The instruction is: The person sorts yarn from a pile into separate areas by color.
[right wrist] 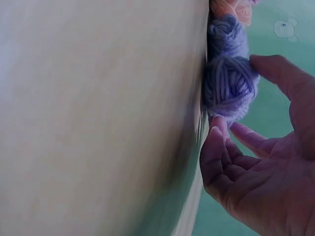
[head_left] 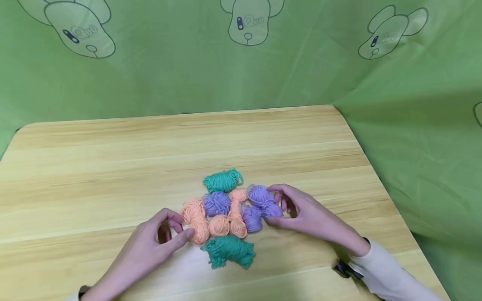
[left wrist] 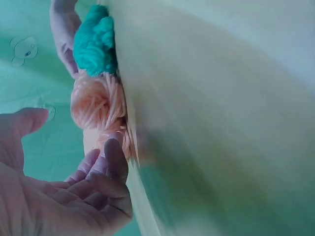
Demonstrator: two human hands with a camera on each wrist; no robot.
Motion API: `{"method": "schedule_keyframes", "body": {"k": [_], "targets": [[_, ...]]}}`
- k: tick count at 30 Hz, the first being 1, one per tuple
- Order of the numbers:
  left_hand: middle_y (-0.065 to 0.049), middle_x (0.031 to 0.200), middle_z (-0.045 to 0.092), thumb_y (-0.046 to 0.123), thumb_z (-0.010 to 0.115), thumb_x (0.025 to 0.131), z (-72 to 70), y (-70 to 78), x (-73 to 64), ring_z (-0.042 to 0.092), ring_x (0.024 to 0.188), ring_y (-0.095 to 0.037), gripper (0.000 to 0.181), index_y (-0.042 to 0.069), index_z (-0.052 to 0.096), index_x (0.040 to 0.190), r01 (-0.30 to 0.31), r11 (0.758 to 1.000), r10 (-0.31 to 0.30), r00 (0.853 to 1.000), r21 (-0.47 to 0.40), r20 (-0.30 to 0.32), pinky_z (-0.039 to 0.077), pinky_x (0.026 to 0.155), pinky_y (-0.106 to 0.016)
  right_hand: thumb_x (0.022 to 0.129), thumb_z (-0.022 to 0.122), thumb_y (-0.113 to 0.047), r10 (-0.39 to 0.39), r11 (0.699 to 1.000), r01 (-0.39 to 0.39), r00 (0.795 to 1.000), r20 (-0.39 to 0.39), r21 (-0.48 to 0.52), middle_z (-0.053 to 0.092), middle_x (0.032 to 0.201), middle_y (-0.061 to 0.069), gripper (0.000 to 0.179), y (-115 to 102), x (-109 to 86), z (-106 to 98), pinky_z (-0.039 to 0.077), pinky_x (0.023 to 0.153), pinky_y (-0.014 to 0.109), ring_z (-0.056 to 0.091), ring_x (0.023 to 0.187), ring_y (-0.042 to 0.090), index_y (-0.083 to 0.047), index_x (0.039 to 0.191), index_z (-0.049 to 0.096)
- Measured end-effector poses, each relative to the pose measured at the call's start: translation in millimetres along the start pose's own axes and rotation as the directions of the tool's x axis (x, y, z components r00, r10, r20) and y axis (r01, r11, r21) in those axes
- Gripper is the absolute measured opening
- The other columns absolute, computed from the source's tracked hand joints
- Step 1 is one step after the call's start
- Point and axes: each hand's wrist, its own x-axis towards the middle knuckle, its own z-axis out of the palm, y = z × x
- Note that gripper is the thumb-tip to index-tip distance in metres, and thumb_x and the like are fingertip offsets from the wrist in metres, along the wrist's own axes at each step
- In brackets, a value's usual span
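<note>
Small yarn skeins lie bunched together on the table. My left hand (head_left: 150, 238) is at the left end of the bunch, fingertips against a peach yarn skein (head_left: 195, 219); in the left wrist view its thumb (left wrist: 35, 119) stands apart from the yarn. On the opposite end, my right hand (head_left: 306, 213) has thumb and forefinger spanning a purple yarn skein (head_left: 265, 200), also seen up close as a purple skein (right wrist: 231, 86) in the right wrist view. Between the hands are a purple skein (head_left: 216, 203), peach skeins (head_left: 219, 225) and another purple skein (head_left: 252, 218).
A teal skein (head_left: 223, 180) lies behind the bunch, and a second teal skein (head_left: 229, 251) in front of it. The wooden table (head_left: 113, 167) meets a green printed curtain (head_left: 180, 75) at the back and right. Near the right sleeve is a small black object (head_left: 342, 269).
</note>
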Motion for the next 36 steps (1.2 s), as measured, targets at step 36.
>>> {"method": "schedule_keyframes", "body": {"k": [36], "targets": [[0.008,0.077,0.06,0.011,0.093,0.085,19.2,5.5,7.1,0.055,0.066,-0.009,0.032,0.015,0.067,0.104,-0.025,0.999,0.023,0.998,-0.038,-0.058,0.048,0.062,-0.027,0.093,0.085,-0.011,0.01,0.999,-0.011,1.0,-0.022,-0.045,0.062,0.087,-0.01,0.025,-7.1,8.8,-0.8,0.05,0.067,0.028,0.057,0.077,0.014,-0.013,0.117,0.077]]}}
